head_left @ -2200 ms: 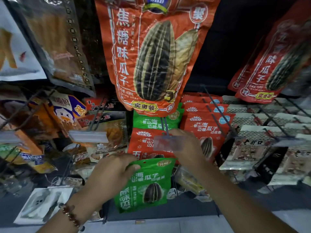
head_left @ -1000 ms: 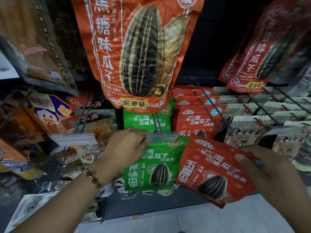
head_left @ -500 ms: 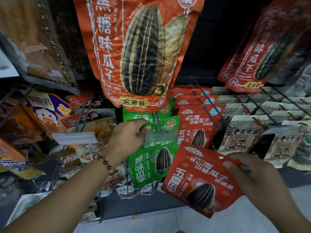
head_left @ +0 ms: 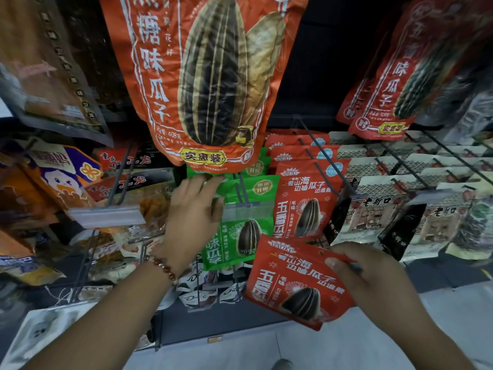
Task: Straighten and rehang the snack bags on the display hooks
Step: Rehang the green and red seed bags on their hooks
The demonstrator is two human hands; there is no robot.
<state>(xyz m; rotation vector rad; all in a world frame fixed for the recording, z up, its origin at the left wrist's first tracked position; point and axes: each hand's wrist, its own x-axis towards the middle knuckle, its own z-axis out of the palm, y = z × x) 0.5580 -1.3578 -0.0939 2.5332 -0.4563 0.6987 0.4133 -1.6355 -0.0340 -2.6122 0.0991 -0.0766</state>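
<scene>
Since the frames a moment back, the green snack bag [head_left: 241, 225] has gone up from the person's grasp onto its display hook [head_left: 243, 192], behind the clear price tag [head_left: 248, 212], and the left hand [head_left: 193, 209] has slid up to the left edge of the green stack. Its fingers lie fairly straight against the bag tops; whether the thumb pinches anything is hard to say, since the hand covers that edge.

Meanwhile the right hand [head_left: 373, 273] has pulled a red snack bag [head_left: 296, 284] off the rack and holds it low and tilted, thumb on its front near the upper right corner, fingers curled behind. It hangs clear of any hook, just below the red bags on the neighbouring hook [head_left: 317, 153].

By my reading the task is partly done: the green row looks rehung and is being squared up, while the red bag in hand has yet to go back, most likely on the hook with its matching red bags [head_left: 306, 198].

Much is obscured. The large orange seed bag [head_left: 202, 76] overhanging the rack hides the rear ends of the green hook and the back bags. The hang hole of the held red bag cannot be made out, and the right side of the rack is blurred.
</scene>
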